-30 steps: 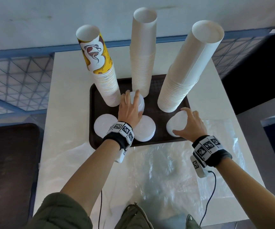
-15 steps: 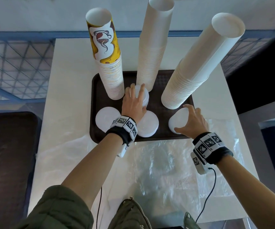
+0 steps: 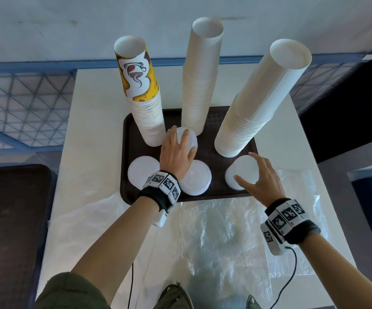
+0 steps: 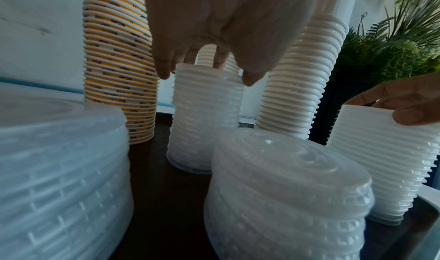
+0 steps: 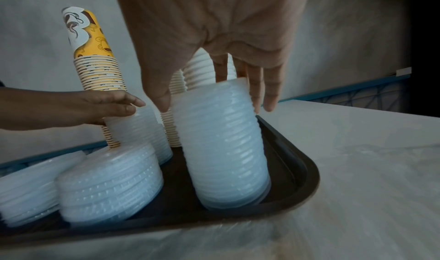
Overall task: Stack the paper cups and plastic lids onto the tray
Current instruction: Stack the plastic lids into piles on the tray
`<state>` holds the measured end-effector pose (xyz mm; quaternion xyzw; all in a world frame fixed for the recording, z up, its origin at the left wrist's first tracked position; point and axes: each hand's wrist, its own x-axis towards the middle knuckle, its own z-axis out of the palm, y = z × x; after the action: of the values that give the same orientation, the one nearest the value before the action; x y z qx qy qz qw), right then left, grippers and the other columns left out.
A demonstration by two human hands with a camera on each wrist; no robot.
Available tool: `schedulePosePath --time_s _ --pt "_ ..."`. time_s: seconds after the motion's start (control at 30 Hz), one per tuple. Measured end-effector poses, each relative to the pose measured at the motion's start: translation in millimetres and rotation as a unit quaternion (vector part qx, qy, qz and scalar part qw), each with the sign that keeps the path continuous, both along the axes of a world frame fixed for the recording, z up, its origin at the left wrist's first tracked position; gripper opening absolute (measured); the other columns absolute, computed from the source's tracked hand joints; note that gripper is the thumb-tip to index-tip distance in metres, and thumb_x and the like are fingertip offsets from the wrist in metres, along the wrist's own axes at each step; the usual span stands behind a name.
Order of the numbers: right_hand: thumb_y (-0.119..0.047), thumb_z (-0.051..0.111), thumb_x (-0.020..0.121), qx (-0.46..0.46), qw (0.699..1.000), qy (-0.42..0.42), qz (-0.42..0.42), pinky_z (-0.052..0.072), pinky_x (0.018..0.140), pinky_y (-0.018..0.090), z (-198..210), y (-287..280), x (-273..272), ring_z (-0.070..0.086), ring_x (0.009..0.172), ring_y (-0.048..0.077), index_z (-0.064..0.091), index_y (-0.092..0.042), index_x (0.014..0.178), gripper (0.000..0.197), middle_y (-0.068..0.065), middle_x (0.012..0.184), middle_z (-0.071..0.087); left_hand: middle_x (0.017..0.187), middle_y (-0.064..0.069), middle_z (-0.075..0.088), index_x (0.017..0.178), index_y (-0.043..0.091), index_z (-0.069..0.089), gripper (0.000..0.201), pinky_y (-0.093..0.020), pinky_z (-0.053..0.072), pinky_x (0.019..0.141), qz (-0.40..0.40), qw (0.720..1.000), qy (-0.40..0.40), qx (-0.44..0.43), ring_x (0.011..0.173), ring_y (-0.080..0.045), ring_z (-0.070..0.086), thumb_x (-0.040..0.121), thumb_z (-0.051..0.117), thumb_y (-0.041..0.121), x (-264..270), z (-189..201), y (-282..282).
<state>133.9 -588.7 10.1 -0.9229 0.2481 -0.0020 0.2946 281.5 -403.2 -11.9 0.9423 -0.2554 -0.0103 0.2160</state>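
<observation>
A dark brown tray [image 3: 133,130] carries three tall paper cup stacks: a yellow printed one [image 3: 145,108], a plain white one [image 3: 199,85] and a wider white one [image 3: 258,108] that leans right. Several stacks of translucent plastic lids stand in front of them. My left hand [image 3: 176,150] lies over the top of the middle lid stack [image 4: 204,122], with thumb and fingers down its sides. The right hand [image 3: 265,177] holds the top of the right lid stack [image 5: 226,147], thumb on one side and fingers on the other. Two lower lid stacks [image 3: 140,172] [image 3: 197,181] sit at the tray's front.
The tray sits on a white table [image 3: 91,141]. Crumpled clear plastic wrap [image 3: 225,241] lies on the table between me and the tray. A blue metal grid railing [image 3: 24,103] runs behind and to the left. A dark surface [image 3: 8,219] lies at lower left.
Both hands stay on the same lid stacks. The right hand has drawn back a little, so more of the right stack's top shows. My head view has shifted slightly.
</observation>
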Motion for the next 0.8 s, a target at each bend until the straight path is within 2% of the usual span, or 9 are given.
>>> schedulePosePath --time_s 0.07,0.17,0.33,0.47,0.53,0.6,0.67,0.73,0.8 --pt "-0.034 0.074 0.074 0.003 1.0 0.005 -0.005 0.042 0.091 0.036 0.6 0.9 0.8 0.051 0.117 0.028 0.037 -0.017 0.136 0.074 0.009 0.135 0.045 0.145 -0.027 0.03 0.135 0.007 0.041 0.047 -0.046 0.04 0.104 -0.006 1.0 0.017 0.005 0.135 -0.04 0.031 0.094 0.05 0.026 0.4 -0.1 0.3" --pt "-0.037 0.074 0.073 0.008 1.0 0.018 -0.005 0.043 0.092 0.038 2.1 1.4 0.9 0.05 0.118 0.028 0.034 -0.018 0.137 0.078 0.009 0.136 0.044 0.146 -0.026 0.029 0.132 0.006 0.043 0.044 -0.047 0.041 0.104 -0.002 1.0 0.025 0.01 0.136 -0.039 0.029 0.094 0.05 0.027 1.0 0.8 -0.2" --pt "-0.042 0.074 0.071 0.042 0.998 -0.004 -0.036 0.041 0.096 0.04 12.6 -4.6 -0.8 0.047 0.123 0.028 0.028 -0.017 0.14 0.087 0.011 0.14 0.041 0.152 -0.021 0.019 0.133 0.009 0.04 0.046 -0.045 0.03 0.111 -0.006 0.999 0.044 0.011 0.14 -0.034 0.021 0.095 0.046 0.034 0.9 14.4 0.1" --pt "-0.036 0.076 0.07 0.076 0.989 -0.088 -0.091 0.041 0.095 0.039 37.7 -27.5 7.7 0.052 0.118 0.031 0.03 -0.017 0.137 0.084 0.016 0.13 0.051 0.148 -0.018 0.028 0.132 0.007 0.04 0.049 -0.039 0.047 0.095 0.002 0.99 0.038 -0.134 0.131 -0.031 0.038 0.09 0.056 0.026 2.4 48.0 -0.7" --pt "-0.032 0.08 0.065 0.101 0.982 -0.121 -0.101 0.043 0.096 0.041 58.0 -40.6 19.1 0.054 0.114 0.029 0.029 -0.02 0.137 0.089 0.015 0.126 0.054 0.141 -0.016 0.036 0.133 0.004 0.038 0.054 -0.035 0.049 0.091 0.006 0.979 0.01 -0.204 0.126 -0.027 0.042 0.087 0.061 0.022 6.9 70.3 -3.1" --pt "-0.031 0.083 0.061 0.121 0.98 -0.133 -0.084 0.044 0.098 0.044 80.8 -48.3 33.8 0.054 0.114 0.027 0.026 -0.023 0.138 0.096 0.014 0.127 0.052 0.139 -0.014 0.037 0.136 0.004 0.033 0.064 -0.029 0.043 0.096 0.018 0.964 -0.007 -0.264 0.126 -0.025 0.042 0.084 0.066 0.021 15.3 92.5 -7.4" --pt "-0.031 0.086 0.058 0.124 0.983 -0.124 -0.055 0.044 0.099 0.046 100.2 -49.9 50.1 0.052 0.115 0.026 0.021 -0.024 0.14 0.105 0.013 0.13 0.049 0.141 -0.011 0.034 0.14 0.007 0.027 0.074 -0.036 0.039 0.103 0.037 0.95 0.003 -0.311 0.127 -0.027 0.041 0.081 0.069 0.025 26.9 113.4 -14.1" --pt "-0.031 0.087 0.056 0.125 0.985 -0.11 -0.034 0.044 0.101 0.046 109.8 -48.2 66.7 0.05 0.119 0.026 0.018 -0.022 0.141 0.111 0.012 0.134 0.047 0.143 -0.009 0.032 0.141 0.011 0.023 0.082 -0.045 0.038 0.106 0.058 0.937 0.026 -0.344 0.128 -0.026 0.039 0.078 0.072 0.029 40.6 132.2 -21.9" --pt "-0.032 0.088 0.053 0.134 0.985 -0.1 -0.031 0.042 0.101 0.044 110.5 -44.6 80.1 0.048 0.122 0.027 0.016 -0.02 0.141 0.114 0.01 0.135 0.047 0.144 -0.008 0.032 0.143 0.016 0.02 0.089 -0.045 0.036 0.107 0.087 0.927 0.065 -0.36 0.13 -0.025 0.037 0.075 0.075 0.031 54.3 148.2 -29.4"
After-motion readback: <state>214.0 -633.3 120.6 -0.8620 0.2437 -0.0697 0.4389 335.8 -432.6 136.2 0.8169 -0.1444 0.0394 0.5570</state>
